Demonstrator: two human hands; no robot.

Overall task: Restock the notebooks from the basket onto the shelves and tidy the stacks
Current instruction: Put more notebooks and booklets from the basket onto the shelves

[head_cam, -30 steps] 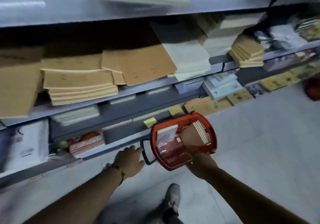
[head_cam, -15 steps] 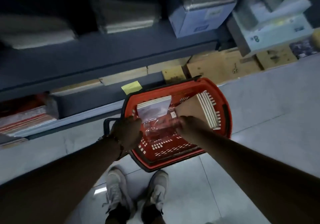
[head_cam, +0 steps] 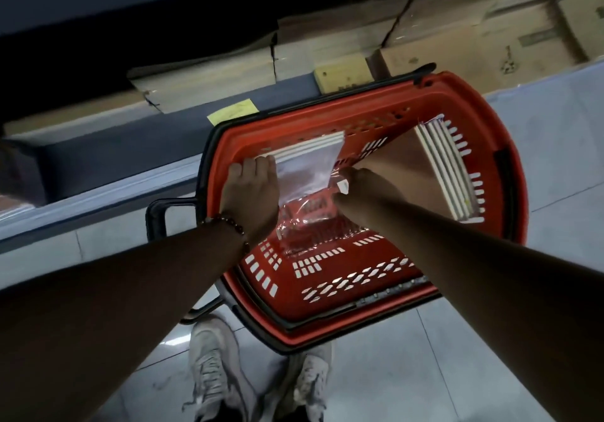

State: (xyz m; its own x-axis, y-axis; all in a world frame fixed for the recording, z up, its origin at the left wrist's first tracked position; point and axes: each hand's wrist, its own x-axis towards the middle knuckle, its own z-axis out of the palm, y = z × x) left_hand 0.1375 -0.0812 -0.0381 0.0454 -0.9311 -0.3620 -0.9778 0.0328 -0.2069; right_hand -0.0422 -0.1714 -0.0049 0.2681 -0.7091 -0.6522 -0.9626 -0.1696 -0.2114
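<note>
Tiled floor (head_cam: 490, 356), red basket (head_cam: 408, 320) mid-frame. Both hands, left (head_cam: 250, 199) and right (head_cam: 369, 186), gripping wrapped notebooks (head_cam: 307, 166); brown pack (head_cam: 421, 166) remaining, nothing shelved yet.

Red basket (head_cam: 408, 317) on the floor, mouth open upward; its lower half, centre frame, bare and free to reach. Upper half crowded by a plastic-wrapped notebook pack (head_cam: 307, 166) and a brown-covered stack (head_cam: 434, 166) leaning at right. Dark shelf edge (head_cam: 130, 147) overhangs close along the basket's upper-left rim
</note>
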